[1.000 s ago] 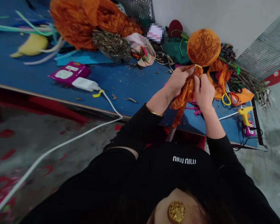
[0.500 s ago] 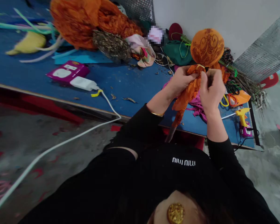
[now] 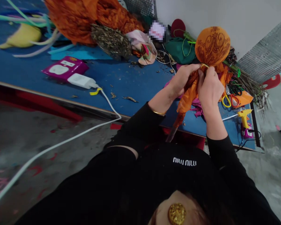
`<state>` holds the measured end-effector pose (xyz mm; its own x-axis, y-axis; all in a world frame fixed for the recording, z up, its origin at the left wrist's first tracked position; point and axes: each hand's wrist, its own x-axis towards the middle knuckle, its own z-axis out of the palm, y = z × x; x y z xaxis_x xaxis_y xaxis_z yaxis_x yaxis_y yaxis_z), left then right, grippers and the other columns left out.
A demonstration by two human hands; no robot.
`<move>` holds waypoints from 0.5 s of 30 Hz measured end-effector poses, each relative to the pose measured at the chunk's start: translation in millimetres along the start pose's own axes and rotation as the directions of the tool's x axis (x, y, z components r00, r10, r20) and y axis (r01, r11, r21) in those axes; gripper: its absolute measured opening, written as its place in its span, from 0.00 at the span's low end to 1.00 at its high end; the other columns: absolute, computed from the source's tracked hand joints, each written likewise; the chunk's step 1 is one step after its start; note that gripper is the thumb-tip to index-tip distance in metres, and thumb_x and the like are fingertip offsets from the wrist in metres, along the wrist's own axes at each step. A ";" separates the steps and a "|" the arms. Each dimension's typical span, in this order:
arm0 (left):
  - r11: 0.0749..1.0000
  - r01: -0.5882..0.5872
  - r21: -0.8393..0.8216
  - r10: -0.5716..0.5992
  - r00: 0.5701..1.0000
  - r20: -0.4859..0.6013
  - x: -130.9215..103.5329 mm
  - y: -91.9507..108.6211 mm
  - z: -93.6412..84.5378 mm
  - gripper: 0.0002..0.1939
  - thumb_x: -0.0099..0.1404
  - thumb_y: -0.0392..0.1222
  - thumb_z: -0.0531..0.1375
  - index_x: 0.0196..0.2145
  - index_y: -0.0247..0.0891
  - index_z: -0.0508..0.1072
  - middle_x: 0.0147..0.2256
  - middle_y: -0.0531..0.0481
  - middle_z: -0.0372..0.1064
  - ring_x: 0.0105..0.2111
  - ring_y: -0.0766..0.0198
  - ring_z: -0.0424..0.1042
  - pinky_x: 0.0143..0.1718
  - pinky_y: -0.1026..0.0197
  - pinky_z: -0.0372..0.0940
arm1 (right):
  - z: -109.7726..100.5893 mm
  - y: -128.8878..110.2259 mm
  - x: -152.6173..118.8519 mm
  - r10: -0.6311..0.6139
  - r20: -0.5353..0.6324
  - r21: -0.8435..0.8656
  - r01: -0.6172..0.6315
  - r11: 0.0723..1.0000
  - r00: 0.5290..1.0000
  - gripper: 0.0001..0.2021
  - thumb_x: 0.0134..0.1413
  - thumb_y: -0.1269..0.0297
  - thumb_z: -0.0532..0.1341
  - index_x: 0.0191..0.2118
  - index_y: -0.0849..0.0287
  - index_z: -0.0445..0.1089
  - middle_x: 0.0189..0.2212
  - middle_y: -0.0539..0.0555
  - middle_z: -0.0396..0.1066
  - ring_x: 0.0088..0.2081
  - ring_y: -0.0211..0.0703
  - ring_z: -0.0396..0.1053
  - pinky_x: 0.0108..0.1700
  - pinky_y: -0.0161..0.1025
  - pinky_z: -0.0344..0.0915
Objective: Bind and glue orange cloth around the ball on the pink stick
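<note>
An orange patterned cloth is drawn round into a ball [image 3: 212, 46], with loose orange cloth [image 3: 187, 98] hanging below it along a brown stick [image 3: 172, 133]. A thin yellow band [image 3: 204, 65] circles the neck under the ball. My left hand [image 3: 186, 76] is closed at the left of the neck, its fingertips at the band. From the right, my right hand [image 3: 210, 82] pinches at the same band, thumb and finger pressed together. Both hands touch the cloth just below the ball.
On the blue table [image 3: 103, 78] lie a purple power strip [image 3: 65, 69], a yellow bird-like shape [image 3: 23, 36], an orange cloth heap [image 3: 72, 18], dried plant matter [image 3: 112, 42], scissors [image 3: 226, 100] and a yellow glue gun [image 3: 244, 117]. A white cable [image 3: 67, 142] crosses the near edge.
The ball has shifted slightly right and appears larger. My left hand has moved up to the band at the neck, and my right hand has come closer to it.
</note>
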<state>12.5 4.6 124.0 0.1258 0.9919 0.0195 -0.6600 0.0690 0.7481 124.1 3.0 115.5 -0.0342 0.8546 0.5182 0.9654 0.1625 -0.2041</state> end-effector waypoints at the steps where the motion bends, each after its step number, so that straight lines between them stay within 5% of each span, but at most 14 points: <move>1: 1.000 -0.020 0.007 0.020 1.000 0.005 1.8 -1.5 1.1 0.20 0.77 0.33 0.56 0.24 0.33 0.71 0.22 0.53 0.66 0.24 0.71 0.68 0.33 0.66 0.66 | 3.3 2.4 1.4 -0.019 -0.008 0.005 0.019 1.000 1.000 0.19 0.77 0.51 0.45 0.48 0.59 0.66 0.40 0.59 0.70 0.38 0.46 0.76 0.37 0.39 0.65; 6: 0.999 -0.025 -0.023 0.022 0.993 -0.112 7.5 -5.8 6.5 0.15 0.76 0.31 0.59 0.29 0.32 0.74 0.24 0.56 0.69 0.33 0.69 0.77 0.36 0.68 0.68 | 8.1 17.9 8.0 -0.191 -0.048 0.022 0.192 0.981 0.980 0.20 0.77 0.52 0.43 0.45 0.58 0.66 0.36 0.57 0.71 0.34 0.41 0.73 0.36 0.37 0.63; 9: 0.999 -0.019 -0.042 0.011 0.983 -0.182 10.0 -6.5 10.0 0.17 0.76 0.29 0.57 0.27 0.33 0.73 0.23 0.55 0.69 0.42 0.64 0.80 0.41 0.66 0.72 | -2.1 20.7 10.6 -0.241 0.036 -0.020 0.241 0.970 0.970 0.18 0.77 0.52 0.45 0.44 0.58 0.66 0.36 0.57 0.73 0.33 0.42 0.71 0.36 0.38 0.62; 15: 0.999 -0.042 0.007 0.042 0.979 -0.201 11.8 -11.9 14.1 0.20 0.74 0.24 0.56 0.24 0.36 0.72 0.21 0.55 0.67 0.37 0.66 0.78 0.36 0.67 0.71 | -16.9 14.8 10.7 -0.234 0.199 -0.127 0.262 0.957 0.952 0.18 0.76 0.55 0.45 0.47 0.58 0.68 0.39 0.60 0.75 0.34 0.45 0.72 0.35 0.40 0.60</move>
<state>32.3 13.9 124.7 -0.0540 0.9951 -0.0828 -0.6596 0.0267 0.7511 142.4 6.2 132.1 -0.3100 0.8733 0.3759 0.9474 0.3167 0.0456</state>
